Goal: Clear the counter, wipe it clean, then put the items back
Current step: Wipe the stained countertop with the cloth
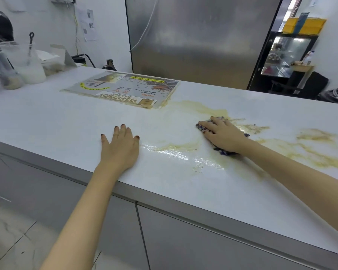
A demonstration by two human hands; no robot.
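Bakery shop counter — laminated menu (123, 90), steel fridge (199, 39), pastry display case (287, 55)

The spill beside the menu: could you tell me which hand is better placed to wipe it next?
Probably the right. The right hand presses the cloth flat at the edge of the spill; the left hand rests flat on dry counter, without a cloth, farther off.

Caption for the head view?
The right hand presses a dark cloth into a yellowish spill on the white counter; left hand rests flat nearby.

Open counter (47, 119) midway (containers (32, 69) far left)
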